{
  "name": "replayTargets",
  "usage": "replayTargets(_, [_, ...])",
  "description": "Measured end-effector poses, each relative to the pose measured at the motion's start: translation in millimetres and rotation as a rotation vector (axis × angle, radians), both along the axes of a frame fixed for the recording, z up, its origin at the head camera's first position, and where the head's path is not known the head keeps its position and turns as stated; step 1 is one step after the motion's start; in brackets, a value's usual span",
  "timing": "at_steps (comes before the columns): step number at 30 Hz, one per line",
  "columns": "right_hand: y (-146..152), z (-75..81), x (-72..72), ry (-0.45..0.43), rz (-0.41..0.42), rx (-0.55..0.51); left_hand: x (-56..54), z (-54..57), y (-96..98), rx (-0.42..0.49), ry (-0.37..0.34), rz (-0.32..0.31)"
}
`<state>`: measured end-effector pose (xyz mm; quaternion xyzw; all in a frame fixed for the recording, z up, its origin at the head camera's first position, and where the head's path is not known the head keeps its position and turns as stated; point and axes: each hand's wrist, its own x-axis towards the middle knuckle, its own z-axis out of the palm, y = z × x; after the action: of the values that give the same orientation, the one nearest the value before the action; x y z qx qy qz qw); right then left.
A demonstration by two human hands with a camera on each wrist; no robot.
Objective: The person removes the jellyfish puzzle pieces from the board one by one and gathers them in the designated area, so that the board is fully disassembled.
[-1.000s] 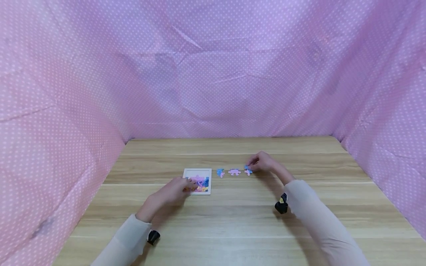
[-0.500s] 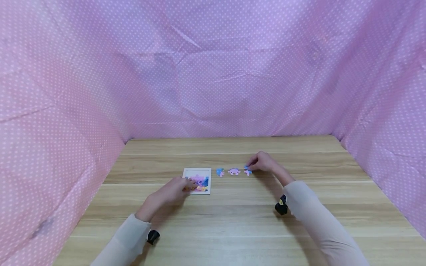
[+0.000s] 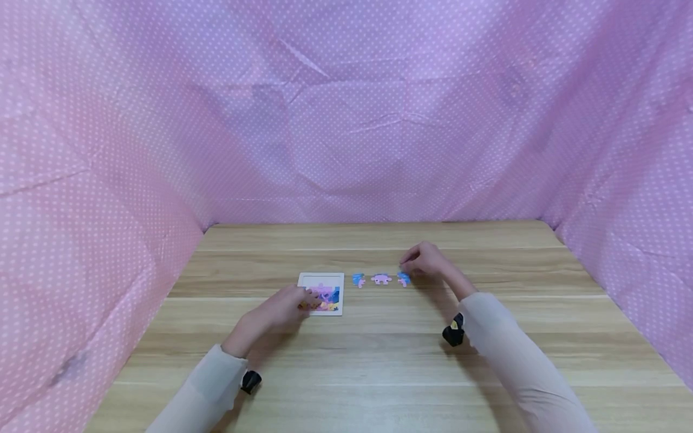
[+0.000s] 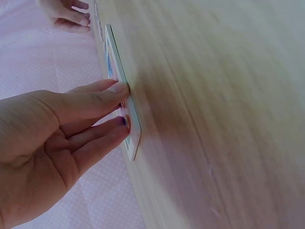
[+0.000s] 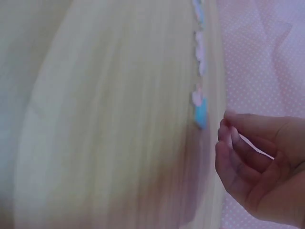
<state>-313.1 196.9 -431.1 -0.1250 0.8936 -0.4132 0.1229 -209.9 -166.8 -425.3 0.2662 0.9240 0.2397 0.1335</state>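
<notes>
A square white-framed jigsaw puzzle (image 3: 342,294) lies on the table, with pink, blue and yellow artwork in its lower part and a bare upper strip. My left hand (image 3: 284,307) rests its fingertips on the lower left of it; in the left wrist view, the thumb (image 4: 118,88) lies at the frame's edge. To the right lie three loose jigsaw pieces in a row: a blue-and-pink one (image 3: 358,280), a pink one (image 3: 381,279) and another blue-and-pink one (image 3: 403,279). Just above the last, my right hand (image 3: 425,260) hovers with bent fingers, apart from the piece and holding nothing visible.
The wood-grain table (image 3: 346,373) has its far edge against a pink polka-dot curtain (image 3: 346,150), which also hangs at both sides. Black wrist devices (image 3: 453,332) sit under the sleeve cuffs.
My right hand has let go of the rightmost jigsaw piece and risen slightly off it; the piece now lies turned slightly and more exposed. My left hand stays on the puzzle.
</notes>
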Motion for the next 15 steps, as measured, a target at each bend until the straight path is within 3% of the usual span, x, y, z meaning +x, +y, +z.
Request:
replayTargets(8, [-23, 7.3, 0.8, -0.034, 0.091, -0.075, -0.8, -0.8, -1.1, -0.012, 0.028, 0.009])
replayTargets(15, [-46, 8.8, 2.8, -0.024, 0.143, -0.056, -3.9, -1.8, -1.0, -0.020, 0.040, -0.003])
